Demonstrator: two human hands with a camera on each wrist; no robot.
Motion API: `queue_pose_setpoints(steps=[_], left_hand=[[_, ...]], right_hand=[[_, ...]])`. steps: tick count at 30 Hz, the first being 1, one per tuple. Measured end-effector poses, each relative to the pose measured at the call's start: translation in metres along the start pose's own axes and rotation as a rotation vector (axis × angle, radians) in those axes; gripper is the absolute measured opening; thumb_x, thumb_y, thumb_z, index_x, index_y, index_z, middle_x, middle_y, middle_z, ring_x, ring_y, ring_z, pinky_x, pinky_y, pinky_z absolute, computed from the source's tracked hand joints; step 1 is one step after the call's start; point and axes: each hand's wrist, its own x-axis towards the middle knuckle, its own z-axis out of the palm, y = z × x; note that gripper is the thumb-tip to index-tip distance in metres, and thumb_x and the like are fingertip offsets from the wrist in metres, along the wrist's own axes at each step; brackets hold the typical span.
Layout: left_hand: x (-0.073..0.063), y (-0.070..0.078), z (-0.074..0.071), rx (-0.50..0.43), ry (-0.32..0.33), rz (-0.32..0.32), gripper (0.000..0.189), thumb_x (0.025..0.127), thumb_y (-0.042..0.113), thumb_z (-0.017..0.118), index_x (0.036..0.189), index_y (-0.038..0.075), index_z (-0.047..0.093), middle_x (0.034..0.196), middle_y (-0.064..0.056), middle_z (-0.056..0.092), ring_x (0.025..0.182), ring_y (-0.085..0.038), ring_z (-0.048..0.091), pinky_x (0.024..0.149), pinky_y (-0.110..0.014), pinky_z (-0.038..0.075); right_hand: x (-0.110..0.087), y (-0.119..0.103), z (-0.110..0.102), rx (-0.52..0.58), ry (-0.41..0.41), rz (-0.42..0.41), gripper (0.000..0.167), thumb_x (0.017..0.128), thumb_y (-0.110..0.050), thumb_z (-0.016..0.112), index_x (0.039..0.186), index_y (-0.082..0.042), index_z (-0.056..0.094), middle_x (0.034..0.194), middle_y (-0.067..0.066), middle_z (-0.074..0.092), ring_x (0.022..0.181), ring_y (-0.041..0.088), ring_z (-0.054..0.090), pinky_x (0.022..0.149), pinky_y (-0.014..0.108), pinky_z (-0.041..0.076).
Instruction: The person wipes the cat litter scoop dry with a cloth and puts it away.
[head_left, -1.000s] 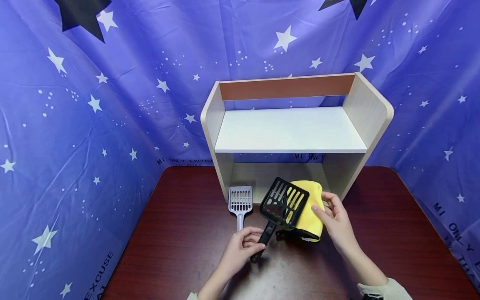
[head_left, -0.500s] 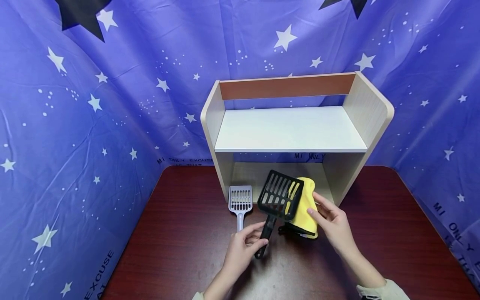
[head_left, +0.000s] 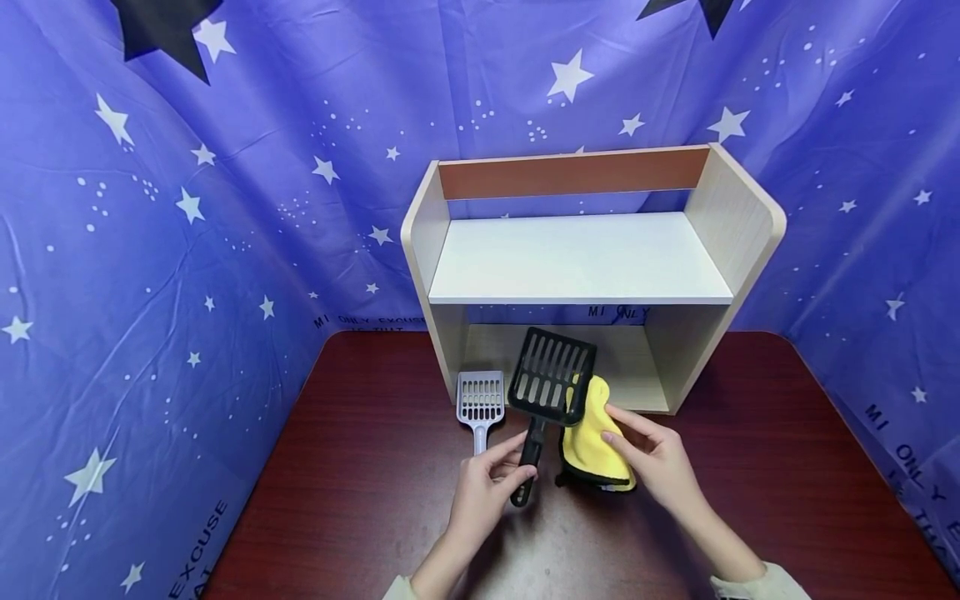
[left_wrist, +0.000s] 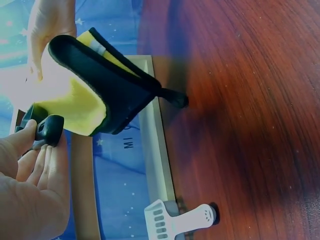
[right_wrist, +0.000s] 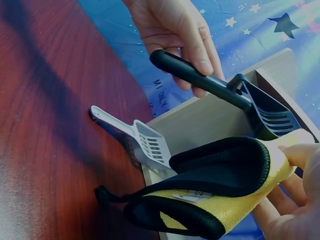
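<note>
My left hand (head_left: 483,487) holds a black litter scoop (head_left: 530,454) by its handle, thumb on one side and fingers on the other. The scoop's slotted head points away toward the shelf. My right hand (head_left: 662,462) pinches a yellow cloth (head_left: 596,446) with black edging just right of the scoop; the scoop's head overlaps it in the head view. In the right wrist view the cloth (right_wrist: 240,212) is folded over, showing a dark lining, a small white label and a black loop. A light grey litter scoop (head_left: 480,437) lies left of the black one.
A two-level wooden shelf (head_left: 581,258) with a white middle board stands at the back of the dark red-brown table (head_left: 360,500). The grey scoop's head is at its front left corner. A blue star-patterned curtain (head_left: 262,208) surrounds the table.
The black scoop has moved slightly away and turned more upright, its head shifting left. The yellow cloth has moved left with my right hand and now bunches narrower at the top.
</note>
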Motion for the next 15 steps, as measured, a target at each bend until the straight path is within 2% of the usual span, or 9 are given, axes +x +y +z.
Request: queue_pose_setpoints(steps=[8, 15], left_hand=[[0.003, -0.001, 0.0, 0.005, 0.028, 0.02, 0.047, 0.083, 0.011, 0.077, 0.128, 0.005, 0.066, 0.094, -0.016, 0.077, 0.08, -0.021, 0.075, 0.074, -0.021, 0.06], [0.005, 0.001, 0.003, -0.02, 0.055, 0.009, 0.047, 0.083, 0.01, 0.078, 0.128, 0.004, 0.066, 0.094, -0.018, 0.077, 0.08, -0.021, 0.076, 0.074, -0.021, 0.061]], right_hand=[[-0.005, 0.002, 0.005, -0.044, -0.034, -0.019, 0.034, 0.087, 0.002, 0.072, 0.12, 0.007, 0.068, 0.111, -0.03, 0.064, 0.099, -0.012, 0.062, 0.073, 0.011, 0.056], [-0.007, 0.003, 0.012, -0.036, -0.046, -0.056, 0.03, 0.085, 0.004, 0.072, 0.115, 0.009, 0.069, 0.11, -0.029, 0.065, 0.098, -0.012, 0.063, 0.072, 0.012, 0.057]])
